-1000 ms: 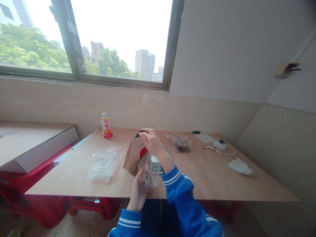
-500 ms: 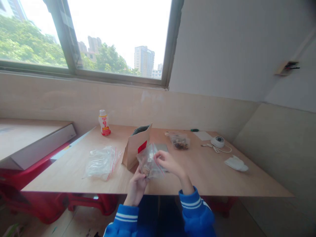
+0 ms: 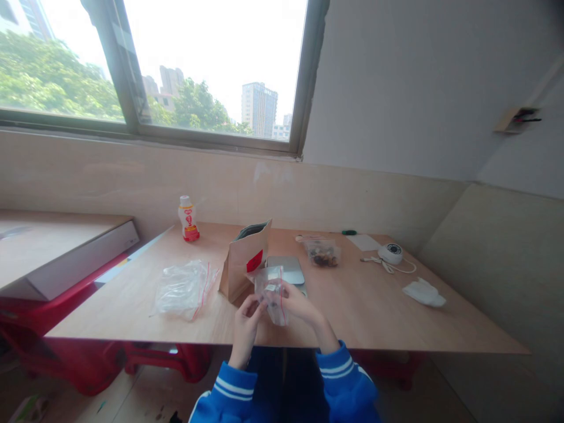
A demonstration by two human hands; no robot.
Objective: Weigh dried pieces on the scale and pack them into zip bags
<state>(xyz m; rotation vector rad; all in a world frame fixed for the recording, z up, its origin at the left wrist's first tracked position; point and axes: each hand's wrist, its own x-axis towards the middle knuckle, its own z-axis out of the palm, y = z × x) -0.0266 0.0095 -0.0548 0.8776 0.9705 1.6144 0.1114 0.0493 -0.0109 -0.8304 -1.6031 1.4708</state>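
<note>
Pinching clear zip bag [image 3: 277, 310] with left hand [image 3: 247, 317] and right hand [image 3: 296, 301], one each side; brown pouch [image 3: 241, 267] upright just beside, silver-topped device [image 3: 288, 270] behind, on surface [image 3: 365, 314].

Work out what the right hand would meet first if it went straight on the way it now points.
Leaving aside the clear bag it touches, the right hand would probably meet the brown pouch first, though depth is unclear from this view.
</note>
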